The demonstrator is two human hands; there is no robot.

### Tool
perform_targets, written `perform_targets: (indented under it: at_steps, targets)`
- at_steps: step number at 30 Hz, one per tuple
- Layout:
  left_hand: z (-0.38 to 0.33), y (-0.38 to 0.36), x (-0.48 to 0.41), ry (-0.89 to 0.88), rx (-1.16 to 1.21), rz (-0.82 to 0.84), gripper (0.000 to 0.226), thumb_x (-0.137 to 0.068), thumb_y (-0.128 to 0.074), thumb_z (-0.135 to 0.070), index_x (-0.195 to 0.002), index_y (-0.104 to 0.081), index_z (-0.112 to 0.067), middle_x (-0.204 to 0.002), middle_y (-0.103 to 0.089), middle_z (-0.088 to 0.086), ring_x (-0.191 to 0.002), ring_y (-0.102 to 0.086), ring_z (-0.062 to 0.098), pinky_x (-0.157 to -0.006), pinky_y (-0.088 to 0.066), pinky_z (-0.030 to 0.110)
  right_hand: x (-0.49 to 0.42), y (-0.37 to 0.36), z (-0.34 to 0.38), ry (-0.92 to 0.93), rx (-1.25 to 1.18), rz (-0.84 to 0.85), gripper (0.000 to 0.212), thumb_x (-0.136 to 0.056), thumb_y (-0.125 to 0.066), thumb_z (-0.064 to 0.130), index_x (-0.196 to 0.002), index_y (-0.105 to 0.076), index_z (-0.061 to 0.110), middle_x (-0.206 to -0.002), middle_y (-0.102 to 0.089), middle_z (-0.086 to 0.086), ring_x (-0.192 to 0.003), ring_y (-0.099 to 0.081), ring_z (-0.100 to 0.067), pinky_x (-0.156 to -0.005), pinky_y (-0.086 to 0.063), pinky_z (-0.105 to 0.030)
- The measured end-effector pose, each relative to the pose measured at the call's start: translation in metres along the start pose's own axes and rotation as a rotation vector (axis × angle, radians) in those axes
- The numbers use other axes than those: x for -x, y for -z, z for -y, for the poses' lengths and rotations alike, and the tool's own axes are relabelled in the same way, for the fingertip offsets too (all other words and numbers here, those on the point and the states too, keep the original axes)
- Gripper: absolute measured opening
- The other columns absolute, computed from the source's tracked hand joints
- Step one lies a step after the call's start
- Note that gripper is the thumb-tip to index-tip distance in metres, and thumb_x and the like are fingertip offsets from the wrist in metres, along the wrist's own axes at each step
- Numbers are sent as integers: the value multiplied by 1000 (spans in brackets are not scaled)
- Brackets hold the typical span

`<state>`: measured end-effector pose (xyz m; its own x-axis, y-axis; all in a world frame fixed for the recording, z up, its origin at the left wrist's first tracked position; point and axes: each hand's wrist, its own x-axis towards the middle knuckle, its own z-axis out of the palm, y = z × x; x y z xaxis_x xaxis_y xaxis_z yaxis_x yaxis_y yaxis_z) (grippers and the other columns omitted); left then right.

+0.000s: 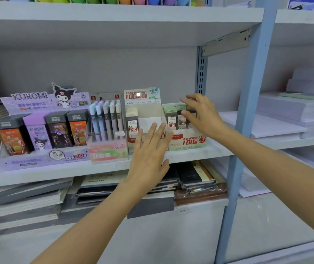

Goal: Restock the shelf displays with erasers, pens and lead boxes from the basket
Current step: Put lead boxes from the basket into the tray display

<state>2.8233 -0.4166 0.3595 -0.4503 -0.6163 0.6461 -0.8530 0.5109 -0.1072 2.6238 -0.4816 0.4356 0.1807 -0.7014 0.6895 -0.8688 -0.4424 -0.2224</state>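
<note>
On the middle shelf [72, 173] stand several displays. The 0.5 lead display [142, 111] holds one dark lead box [132, 123] at its left. To its right the 0.7 lead display [187, 141] holds several lead boxes [172, 120]. My left hand [149, 159] is flat with straight fingers in front of the 0.5 display, holding nothing. Over the boxes in the 0.7 display my right hand [202, 116] hovers with loosely spread fingers; whether it touches them is unclear. A pencil display [107, 128] and a purple Kuromi lead display [41, 128] stand further left. No basket is in view.
Stacked notebooks [196, 178] fill the shelf below. A blue upright post [247, 115] bounds the bay on the right, with paper reams [289, 111] beyond it. Another shelf board [114, 14] runs overhead.
</note>
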Motion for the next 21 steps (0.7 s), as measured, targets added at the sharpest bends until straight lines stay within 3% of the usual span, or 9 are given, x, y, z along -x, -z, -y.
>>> perform_targets:
  at_steps: [2, 4, 7, 10, 13, 15, 18, 21]
  targets:
    - [1, 0, 20, 5, 55, -76, 58, -87, -61, -19, -142, -44, -16, -154, -33, 9, -145, -22, 28, -119, -12, 46, 18, 4, 15, 100, -89, -80, 34, -99, -52, 23, -131, -58, 13, -127, -56, -7, -119, -49, -20, -103, -39, -37]
    - [7, -8, 51, 22, 102, -149, 42, -82, -64, -11, -124, -59, -13, -135, -52, 10, -128, -44, 29, -108, -28, 39, 42, 2, 38, 196, -248, -69, 24, -99, -52, 19, -116, -66, 9, -105, -64, -4, -92, -58, -12, -84, -47, -26]
    - [16, -35, 116, 75, 149, -93, 28, -79, -64, -5, -106, -65, -12, -111, -60, 7, -103, -54, 26, -88, -36, 35, 89, -28, 75, 238, -485, 251, 20, -99, -52, 22, -99, -70, 13, -84, -68, 2, -68, -61, -5, -65, -49, -18]
    - [22, -72, 193, 195, 230, 125, 24, -77, -66, -2, -100, -67, -12, -100, -61, 6, -93, -57, 30, -78, -43, 39, 142, -94, 93, 209, -486, 709, 22, -99, -52, 27, -96, -70, 14, -81, -69, 2, -68, -64, -6, -65, -51, -18]
    - [24, -111, 273, 319, 288, 414, 24, -82, -65, -4, -104, -68, -11, -106, -62, 8, -99, -58, 32, -81, -44, 41, 204, -175, 95, 99, -460, 1083, 22, -99, -54, 24, -97, -68, 8, -89, -72, -6, -75, -69, -15, -71, -52, -23]
    - [24, -133, 323, 383, 291, 611, 27, -89, -59, -10, -116, -63, -11, -120, -58, 8, -113, -53, 33, -89, -41, 40, 251, -226, 88, 18, -408, 1266, 21, -98, -55, 23, -103, -68, 7, -100, -72, -10, -88, -68, -22, -75, -47, -23]
    - [20, -157, 385, 451, 286, 832, 47, -95, -49, -18, -141, -44, -15, -149, -39, 7, -138, -34, 25, -107, -31, 34, 327, -285, 69, -116, -275, 1421, 31, -97, -56, 29, -118, -63, 7, -118, -65, -10, -107, -61, -25, -85, -46, -29]
    - [14, -170, 424, 442, 274, 990, 55, -100, -38, -25, -152, -22, -19, -162, -8, 2, -149, -9, 21, -118, -16, 31, 394, -321, 53, -343, -169, 1416, 42, -95, -58, 27, -130, -49, 7, -124, -61, -14, -110, -59, -29, -83, -48, -33]
